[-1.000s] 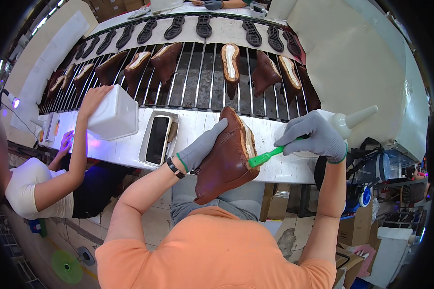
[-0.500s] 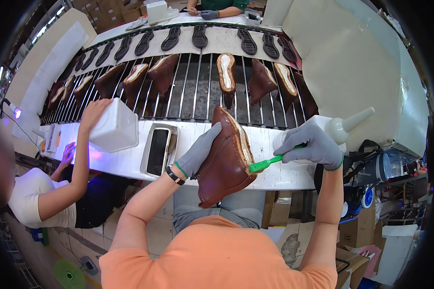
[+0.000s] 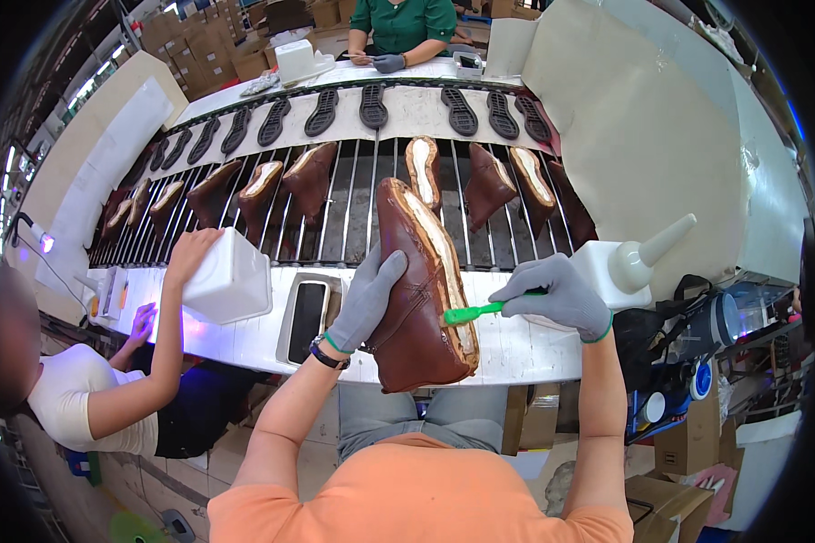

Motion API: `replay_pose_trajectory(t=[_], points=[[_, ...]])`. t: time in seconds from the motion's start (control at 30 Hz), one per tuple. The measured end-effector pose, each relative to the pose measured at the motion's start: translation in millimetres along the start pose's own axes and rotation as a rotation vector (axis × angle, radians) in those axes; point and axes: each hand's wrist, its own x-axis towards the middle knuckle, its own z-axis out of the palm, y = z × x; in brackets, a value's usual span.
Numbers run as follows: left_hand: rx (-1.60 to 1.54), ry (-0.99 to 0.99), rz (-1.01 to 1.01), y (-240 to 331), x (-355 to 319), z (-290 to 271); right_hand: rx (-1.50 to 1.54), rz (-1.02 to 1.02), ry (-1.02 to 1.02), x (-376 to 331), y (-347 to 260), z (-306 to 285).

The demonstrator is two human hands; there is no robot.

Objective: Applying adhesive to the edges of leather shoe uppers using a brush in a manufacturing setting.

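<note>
- Left hand (image 3: 369,300): gloved, closed around brown shoe upper (image 3: 419,290), held tilted above the counter (image 3: 534,348).
- Right hand (image 3: 561,296): gloved, gripping green brush (image 3: 474,313), bristles touching the pale bottom edge.
- Step, judged: coating the bottom; next calls for steady strokes along the rim.

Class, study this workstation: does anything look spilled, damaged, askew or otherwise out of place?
Nothing stands out. The left hand holds a brown shoe upper sole-side up, the right hand holds a green brush to its edge, and the other uppers lie in a row on the rack.
</note>
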Motion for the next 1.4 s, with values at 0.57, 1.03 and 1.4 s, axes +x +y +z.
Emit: replay_pose_trajectory(t=[0.57,1.03,1.4], points=[[0.243,-0.026,0.077,-10,-2,-5,-0.205,-0.084,0.08,27,13,-9],[0.865,-0.054,-0.196,-101,-27,-33,1.393,0.125,0.278,-95,214,130],[1.395,-0.182,0.152,-96,-91,-28,1.444,0.078,0.311,-100,221,148]])
